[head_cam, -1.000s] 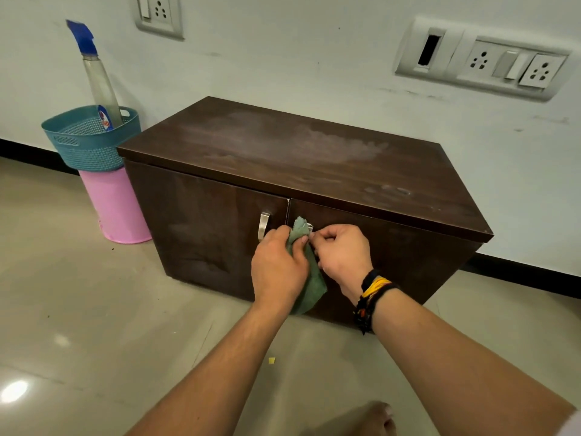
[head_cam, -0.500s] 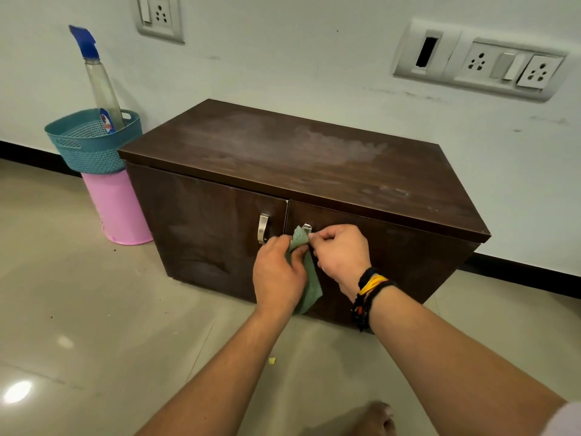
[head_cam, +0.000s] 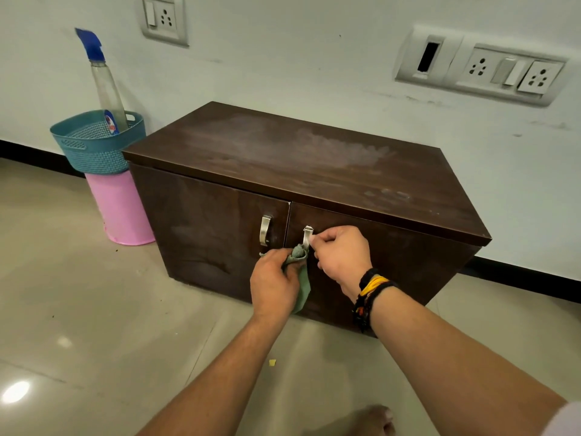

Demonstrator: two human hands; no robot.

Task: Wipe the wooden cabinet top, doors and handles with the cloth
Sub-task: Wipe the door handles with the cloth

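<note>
A low dark wooden cabinet (head_cam: 314, 171) stands against the wall, its top streaked with pale smears. Two metal handles sit at the middle of its doors: the left handle (head_cam: 265, 230) is bare, and the right handle (head_cam: 307, 236) shows only its upper part. My left hand (head_cam: 274, 283) grips a green cloth (head_cam: 301, 278) bunched at the lower end of the right handle, the rest hanging down. My right hand (head_cam: 341, 256) pinches the same handle from the right, fingertips on the metal. It wears dark and yellow wristbands.
A teal basket (head_cam: 94, 146) holding a spray bottle (head_cam: 105, 86) sits on a pink bin (head_cam: 121, 209) just left of the cabinet. Socket plates (head_cam: 484, 67) are on the wall behind. My bare foot (head_cam: 371, 420) is on the tiled floor below.
My left hand has slid the cloth down the right handle, uncovering the handle's top. The right hand stays at the handle.
</note>
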